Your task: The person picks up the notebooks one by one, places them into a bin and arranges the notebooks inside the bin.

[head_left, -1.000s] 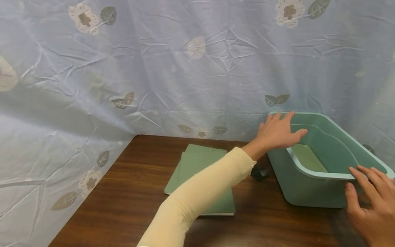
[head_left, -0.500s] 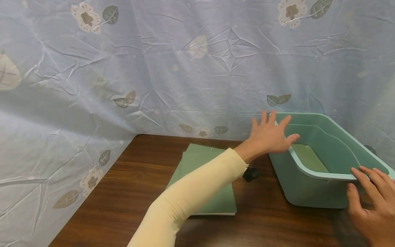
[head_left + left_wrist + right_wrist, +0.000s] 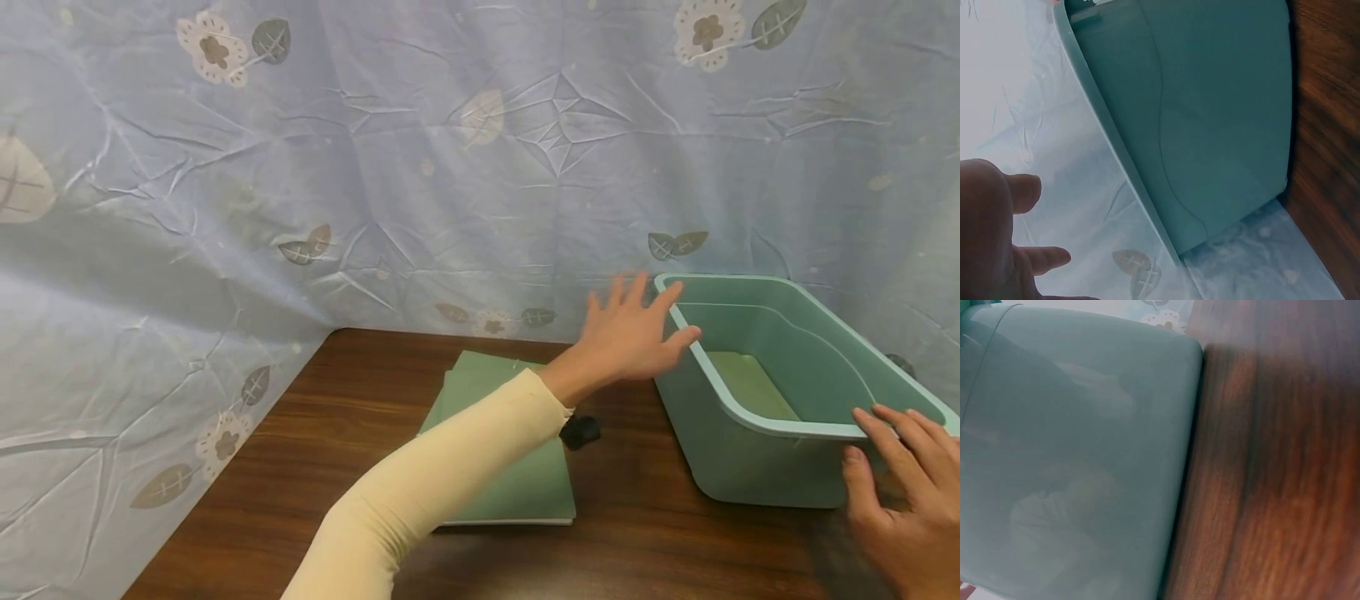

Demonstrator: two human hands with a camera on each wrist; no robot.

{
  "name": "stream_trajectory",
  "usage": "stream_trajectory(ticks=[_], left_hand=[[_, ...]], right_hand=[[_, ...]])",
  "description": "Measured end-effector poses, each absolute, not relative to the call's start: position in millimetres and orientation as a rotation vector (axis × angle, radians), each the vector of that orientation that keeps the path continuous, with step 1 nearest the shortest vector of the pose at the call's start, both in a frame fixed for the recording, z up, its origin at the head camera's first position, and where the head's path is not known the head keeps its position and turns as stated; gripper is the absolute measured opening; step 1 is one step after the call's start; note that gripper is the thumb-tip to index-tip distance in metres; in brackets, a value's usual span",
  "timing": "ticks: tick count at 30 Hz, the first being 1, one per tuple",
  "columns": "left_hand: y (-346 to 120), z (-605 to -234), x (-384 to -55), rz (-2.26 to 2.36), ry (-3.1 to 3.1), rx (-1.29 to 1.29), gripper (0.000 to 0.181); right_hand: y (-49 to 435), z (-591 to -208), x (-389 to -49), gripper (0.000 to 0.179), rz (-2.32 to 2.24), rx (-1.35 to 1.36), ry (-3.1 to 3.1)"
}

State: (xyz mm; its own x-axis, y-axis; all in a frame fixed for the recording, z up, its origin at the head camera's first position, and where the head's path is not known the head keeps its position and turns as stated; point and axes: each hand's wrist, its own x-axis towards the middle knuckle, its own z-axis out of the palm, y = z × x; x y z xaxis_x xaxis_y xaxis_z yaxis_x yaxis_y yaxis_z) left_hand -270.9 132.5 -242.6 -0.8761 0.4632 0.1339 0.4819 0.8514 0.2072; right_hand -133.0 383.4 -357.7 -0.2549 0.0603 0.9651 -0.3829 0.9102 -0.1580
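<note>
My left hand [image 3: 626, 337], fingers spread, hovers just left of a green plastic bin [image 3: 757, 427]; its thumb and forefinger overlap the rim in the head view. The left wrist view shows the bin's wall [image 3: 1222, 125] apart from that hand's fingers [image 3: 1047, 259]. My right hand [image 3: 911, 500] rests its fingertips on the bin's near rim, with the thumb against the outer side. Inside the bin lies a flat, light green piece [image 3: 750, 383]. Green notebooks [image 3: 525, 487] lie overlapping on the table, partly hidden under my left sleeve [image 3: 442, 467].
The brown wooden table [image 3: 322, 442] extends left and in front of the notebooks. A pale blue flowered cloth [image 3: 420, 208] hangs behind and along the left side, close to the bin's far end. A small black object [image 3: 580, 432] shows at my left wrist.
My left hand has drawn back leftward from over the bin's left rim, fingers spread. My right hand and the bin have stayed put.
</note>
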Motion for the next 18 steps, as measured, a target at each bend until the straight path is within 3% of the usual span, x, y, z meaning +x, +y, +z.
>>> stream_trajectory(ticks=[18], left_hand=[[52.1, -254.9, -260.3, -0.508, -2.868, -0.722, 0.064]], right_hand=[[388.4, -360.9, -130.9, 0.046, 0.416, 0.182, -1.865]])
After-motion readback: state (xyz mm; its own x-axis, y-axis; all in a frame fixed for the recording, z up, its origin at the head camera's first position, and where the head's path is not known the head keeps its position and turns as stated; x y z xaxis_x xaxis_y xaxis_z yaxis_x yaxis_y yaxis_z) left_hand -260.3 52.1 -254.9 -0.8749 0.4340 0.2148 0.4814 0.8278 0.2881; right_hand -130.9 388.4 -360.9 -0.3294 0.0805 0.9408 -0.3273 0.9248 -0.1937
